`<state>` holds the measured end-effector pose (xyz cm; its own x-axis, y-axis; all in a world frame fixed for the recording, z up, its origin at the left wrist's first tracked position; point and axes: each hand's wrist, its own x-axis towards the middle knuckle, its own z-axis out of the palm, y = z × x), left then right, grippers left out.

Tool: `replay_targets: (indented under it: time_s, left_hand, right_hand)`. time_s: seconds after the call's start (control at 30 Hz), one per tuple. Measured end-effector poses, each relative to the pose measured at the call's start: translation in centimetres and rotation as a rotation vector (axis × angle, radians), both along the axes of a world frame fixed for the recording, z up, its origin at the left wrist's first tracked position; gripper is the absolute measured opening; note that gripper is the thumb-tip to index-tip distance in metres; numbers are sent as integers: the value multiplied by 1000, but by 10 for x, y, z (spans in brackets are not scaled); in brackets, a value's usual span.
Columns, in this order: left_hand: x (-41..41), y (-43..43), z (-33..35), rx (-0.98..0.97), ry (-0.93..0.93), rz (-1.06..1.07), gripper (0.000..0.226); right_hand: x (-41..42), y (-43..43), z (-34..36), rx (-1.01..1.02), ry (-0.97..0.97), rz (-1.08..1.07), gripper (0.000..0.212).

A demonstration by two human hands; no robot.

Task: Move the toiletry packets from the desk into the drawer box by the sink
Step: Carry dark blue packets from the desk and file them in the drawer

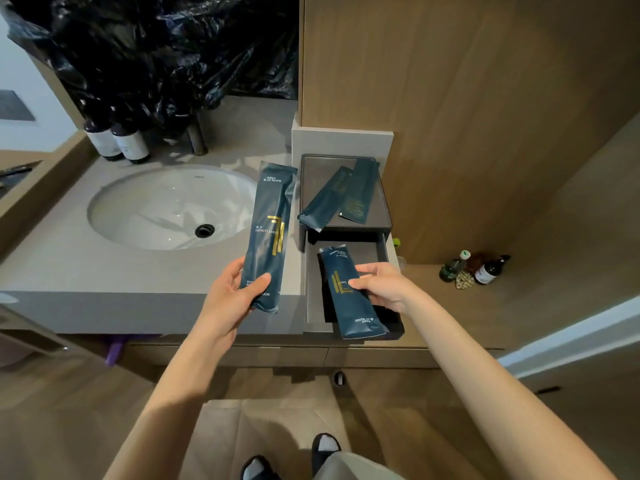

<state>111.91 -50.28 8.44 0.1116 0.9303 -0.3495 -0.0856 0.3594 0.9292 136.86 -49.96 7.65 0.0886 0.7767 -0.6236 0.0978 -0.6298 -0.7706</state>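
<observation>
So this is mid drop-off. The right hand (381, 289) pinches a packet (349, 292), thumb on top, over the open drawer (313, 289) of the box (322, 174). The packet's near end pokes out past the drawer front. Can't tell if it's touching the drawer floor yet. The left hand (232, 292) grips a second packet (270, 233) by its bottom end, standing it upright just left of the box.

Next move, I reckon: slide the right one further in, lined up lengthwise, and let go. It looks about as long as the drawer, so if it goes in crooked the drawer probably won't close. Then the left one goes in the same way.

What's in what:
- The drawer has something dark and flat under the held packet, no idea what.
- The top of the box works like a tray, with two packets (323, 199) lying on it overlapped. One hangs a corner over the front-left edge. My guess is those belong in the drawer too.
</observation>
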Motion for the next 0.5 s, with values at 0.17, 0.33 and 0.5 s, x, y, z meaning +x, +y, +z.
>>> replay_targets:
  time_s: [0.17, 0.33, 0.5]
  left_hand:
    - [-8, -2, -1, -17, -18, -35, 45]
    - [-9, 0, -3, -38, -44, -55, 50]
    - [-13, 6, -6, -48, -28, -71, 52]
  right_hand:
    - [-20, 20, -20, 24, -50, -135, 40]
    - [-32, 38, -46, 67, -205, -241, 37]
    - [-45, 48, -61, 116, -301, -272, 37]
